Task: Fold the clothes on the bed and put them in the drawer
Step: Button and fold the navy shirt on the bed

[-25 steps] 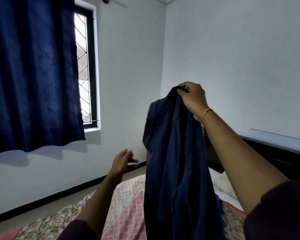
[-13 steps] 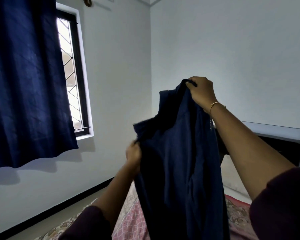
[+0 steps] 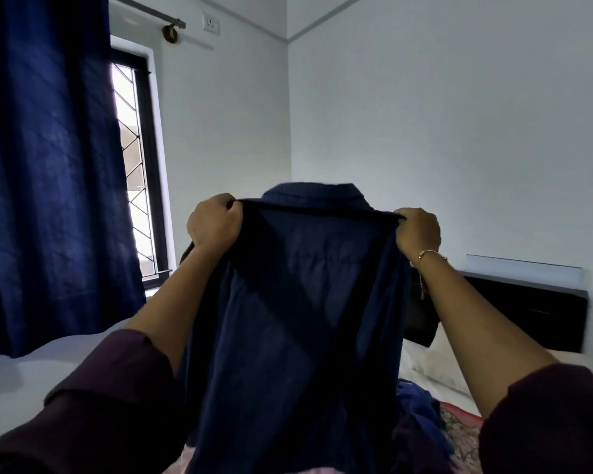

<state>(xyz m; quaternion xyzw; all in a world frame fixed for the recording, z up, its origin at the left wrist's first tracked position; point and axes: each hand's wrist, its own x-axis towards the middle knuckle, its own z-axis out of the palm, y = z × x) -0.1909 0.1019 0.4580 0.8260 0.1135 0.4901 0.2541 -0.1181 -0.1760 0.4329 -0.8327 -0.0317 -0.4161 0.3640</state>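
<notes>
From my head camera, I hold the navy shirt (image 3: 308,302) up by its shoulders, my left hand (image 3: 214,220) and right hand (image 3: 418,230) each pinching a shoulder seam so the cloth hangs flat and straight for folding. The shirt hangs above the bed (image 3: 459,436), its hem hidden below the frame. More blue clothes (image 3: 421,405) lie right of the shirt. Left of the shirt the curtain (image 3: 48,165) hangs well apart, leaving open room; the dark headboard (image 3: 528,309) stands to its right.
</notes>
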